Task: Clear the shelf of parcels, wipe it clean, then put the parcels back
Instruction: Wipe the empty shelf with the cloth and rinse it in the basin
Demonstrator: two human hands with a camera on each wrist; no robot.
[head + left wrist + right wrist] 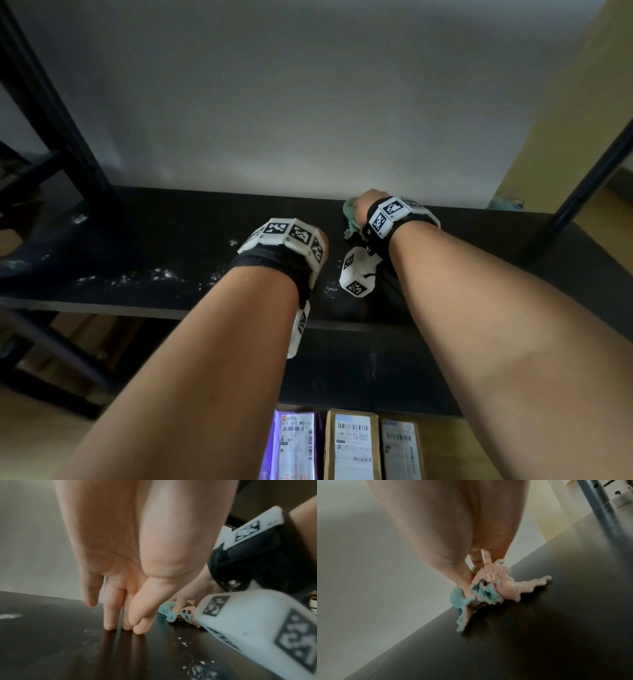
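The shelf (137, 240) board is showing a dark, smooth, faintly glossy face, mirroring the fingertips (109, 626) of the left hand (111, 561) in the left wrist view. White powdery dust (161, 274) is lying in rough patches towards its front edge and left end. The cloth (488, 588) bunched in the right hand (363, 205) near the back edge is looking soft and nubbly, a knitted or towelling fabric, blue on one side and pale pink on the other. The frame post (597, 507) at the right end is reading as painted metal with a dull sheen. Below the front edge, the parcels (352, 445) are showing matt brown cardboard, a shiny purple plastic wrap and white paper labels.
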